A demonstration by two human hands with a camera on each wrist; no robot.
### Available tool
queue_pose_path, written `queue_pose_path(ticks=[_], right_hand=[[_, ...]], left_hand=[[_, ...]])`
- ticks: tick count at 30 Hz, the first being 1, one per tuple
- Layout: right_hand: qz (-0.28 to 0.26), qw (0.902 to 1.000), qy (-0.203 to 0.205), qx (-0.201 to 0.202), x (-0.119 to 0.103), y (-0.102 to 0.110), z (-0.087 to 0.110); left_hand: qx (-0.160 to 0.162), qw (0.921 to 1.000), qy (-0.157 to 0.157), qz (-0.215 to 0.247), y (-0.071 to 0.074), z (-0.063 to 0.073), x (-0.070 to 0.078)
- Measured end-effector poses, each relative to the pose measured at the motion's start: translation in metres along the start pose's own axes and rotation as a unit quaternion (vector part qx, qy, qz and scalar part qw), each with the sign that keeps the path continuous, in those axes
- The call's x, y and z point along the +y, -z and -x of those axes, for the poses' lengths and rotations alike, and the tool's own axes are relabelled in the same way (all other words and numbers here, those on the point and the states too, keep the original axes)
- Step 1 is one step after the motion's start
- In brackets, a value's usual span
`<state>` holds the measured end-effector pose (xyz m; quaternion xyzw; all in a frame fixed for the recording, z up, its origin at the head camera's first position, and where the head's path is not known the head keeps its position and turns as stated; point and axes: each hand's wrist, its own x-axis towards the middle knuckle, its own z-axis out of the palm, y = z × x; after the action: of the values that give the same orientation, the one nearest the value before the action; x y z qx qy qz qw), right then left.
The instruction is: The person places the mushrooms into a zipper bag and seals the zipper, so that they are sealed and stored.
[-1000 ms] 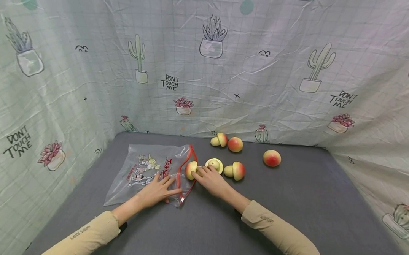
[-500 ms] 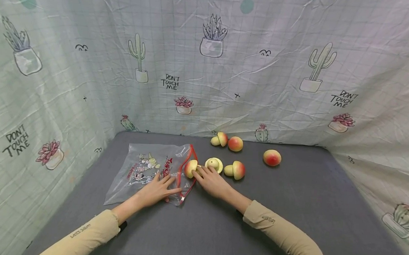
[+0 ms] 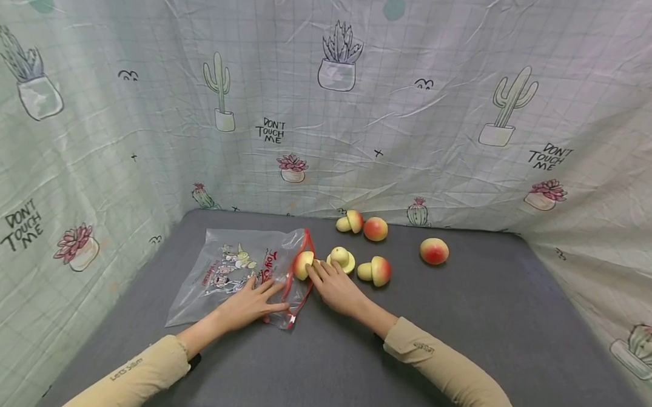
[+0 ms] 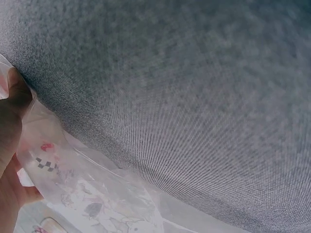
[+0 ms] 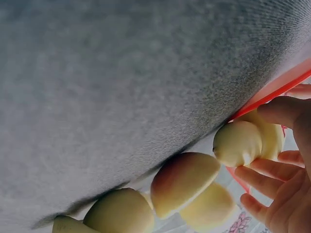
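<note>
A clear plastic zip bag with a red zip edge and printed cartoon figures lies flat at the left of the grey table. My left hand rests on it near the mouth, fingers spread and straight; the left wrist view shows the thumb at the bag's near edge. At the bag's mouth my right hand holds a yellow toy mushroom with a red-tinged cap, thumb and fingers about its stem. In the right wrist view that mushroom overlaps the red edge, its cap partly hidden behind the stem.
Just right of the bag, one toy mushroom stands stem up and another lies on its side. Farther back are a third mushroom and a rounded red-yellow piece. A similar piece sits farther right. A printed curtain backs the table.
The held mushroom has shifted slightly away from me and left, over the red edge. The neighbouring mushroom has tipped so its stem points up. My left hand stays in place.
</note>
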<state>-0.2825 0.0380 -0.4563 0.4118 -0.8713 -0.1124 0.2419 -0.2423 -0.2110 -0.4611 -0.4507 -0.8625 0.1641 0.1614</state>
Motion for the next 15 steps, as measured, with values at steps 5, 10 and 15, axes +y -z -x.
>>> queue_pose_path(ticks=[5, 10, 15], right_hand=[[0.003, 0.9997, -0.021, -0.005, -0.0010, -0.0002, -0.0040], [0.008, 0.9996, -0.028, -0.003, 0.0003, -0.0014, -0.0054], [-0.004, 0.9997, -0.023, 0.009, 0.0019, -0.0039, -0.0059]], left_hand=[[-0.003, 0.9996, -0.026, -0.011, 0.0014, -0.0012, -0.0005], [0.001, 0.9993, -0.035, -0.012, 0.0029, -0.0033, -0.0014], [0.004, 0.9994, -0.031, -0.011, 0.0029, -0.0034, -0.0038]])
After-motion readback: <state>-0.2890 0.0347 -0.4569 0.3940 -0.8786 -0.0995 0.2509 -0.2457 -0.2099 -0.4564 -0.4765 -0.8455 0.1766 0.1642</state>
